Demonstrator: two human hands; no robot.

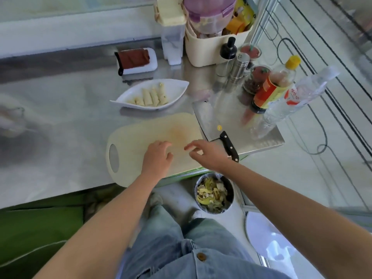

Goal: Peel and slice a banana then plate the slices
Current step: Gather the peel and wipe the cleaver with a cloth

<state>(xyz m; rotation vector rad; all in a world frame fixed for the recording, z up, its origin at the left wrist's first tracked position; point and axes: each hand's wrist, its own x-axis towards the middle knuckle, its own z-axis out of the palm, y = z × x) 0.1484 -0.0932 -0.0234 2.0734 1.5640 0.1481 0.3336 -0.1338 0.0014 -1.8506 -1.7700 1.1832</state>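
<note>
Several rows of banana slices (pixel 150 96) lie in a white leaf-shaped plate (pixel 177 87) behind the cream cutting board (pixel 141 129). No banana lies on the board. My left hand (pixel 157 158) hovers over the board's middle with relaxed fingers and holds nothing. My right hand (pixel 205 152) is over the board's right edge, fingers loosely spread, empty. A cleaver (pixel 207 121) with a black handle lies just right of the board, its handle beside my right wrist.
Oil and sauce bottles (pixel 273 85), a shaker (pixel 239 65) and jars crowd the counter's right end. A cream basket (pixel 213 49) and a sponge dish (pixel 136 61) stand at the back. A bin with banana peels (pixel 213 194) sits on the floor below the counter edge.
</note>
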